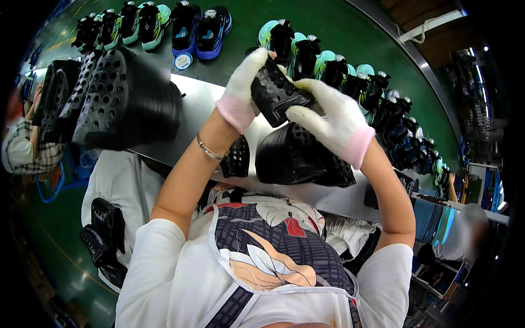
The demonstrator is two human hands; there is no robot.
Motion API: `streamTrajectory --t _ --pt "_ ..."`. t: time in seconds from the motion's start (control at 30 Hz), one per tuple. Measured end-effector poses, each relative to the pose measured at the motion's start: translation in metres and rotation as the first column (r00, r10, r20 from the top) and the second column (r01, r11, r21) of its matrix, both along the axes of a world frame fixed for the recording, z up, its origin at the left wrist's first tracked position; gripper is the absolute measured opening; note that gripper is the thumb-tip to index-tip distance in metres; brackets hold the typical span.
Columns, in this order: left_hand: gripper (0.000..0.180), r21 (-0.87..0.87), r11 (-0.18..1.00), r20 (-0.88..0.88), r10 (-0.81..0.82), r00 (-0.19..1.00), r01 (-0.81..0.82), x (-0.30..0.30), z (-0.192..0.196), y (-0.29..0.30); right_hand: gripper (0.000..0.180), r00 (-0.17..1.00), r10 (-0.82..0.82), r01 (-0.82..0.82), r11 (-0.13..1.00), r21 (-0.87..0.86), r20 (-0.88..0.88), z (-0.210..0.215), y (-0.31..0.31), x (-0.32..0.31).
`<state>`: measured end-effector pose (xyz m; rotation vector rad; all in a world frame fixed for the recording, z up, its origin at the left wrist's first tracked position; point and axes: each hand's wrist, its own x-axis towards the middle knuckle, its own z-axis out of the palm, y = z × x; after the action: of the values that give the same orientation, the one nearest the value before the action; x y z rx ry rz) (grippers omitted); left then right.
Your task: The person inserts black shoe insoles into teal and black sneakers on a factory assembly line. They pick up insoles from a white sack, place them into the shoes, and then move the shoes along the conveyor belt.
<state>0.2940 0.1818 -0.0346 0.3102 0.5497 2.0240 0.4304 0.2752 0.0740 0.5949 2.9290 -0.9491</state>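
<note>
In front of my chest, above the bench, both gloved hands hold up a black perforated shoe upper piece [275, 93]. My left hand [246, 82], in a white glove with a pink cuff, is closed on its left edge. My right hand [328, 115], gloved alike, pinches the right side between thumb and fingers. Below the hands lies a stack of similar black pieces [290, 156]. A smaller black perforated piece [236, 157] sits left of that stack. Farther left stands a tall fanned stack of black perforated pieces [106, 101].
The metal bench [199, 104] runs across in front of me. Behind it, blue-black shoes [210, 35] and rows of green-black shoes [150, 27] stand on a green surface. More black pieces [106, 229] rest on white cloth at lower left. A seated person [33, 145] is at far left.
</note>
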Motion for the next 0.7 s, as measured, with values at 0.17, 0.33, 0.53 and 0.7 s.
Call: streamTrajectory --t 0.17,0.33,0.53,0.7 --pt "0.035 -0.312 0.899 -0.139 0.276 0.951 -0.307 -0.012 -0.021 0.047 0.054 0.987 -0.138 0.141 0.989 -0.034 0.083 -0.037 0.022 -0.028" --pt "0.056 -0.549 0.762 -0.596 -0.072 0.799 -0.342 -0.039 -0.052 0.062 0.042 0.956 -0.116 0.016 0.937 0.349 0.27 -0.04 0.059 -0.055" --pt "0.03 -0.217 0.819 -0.975 -0.205 0.083 -0.53 -0.038 -0.084 0.069 0.038 0.877 -0.155 -0.084 0.882 0.463 0.455 -0.042 0.107 -0.111" --pt "0.032 -0.37 0.724 -0.895 -0.446 0.014 -0.583 -0.046 -0.076 0.087 0.036 0.794 -0.256 -0.136 0.81 0.571 0.552 -0.065 0.087 -0.161"
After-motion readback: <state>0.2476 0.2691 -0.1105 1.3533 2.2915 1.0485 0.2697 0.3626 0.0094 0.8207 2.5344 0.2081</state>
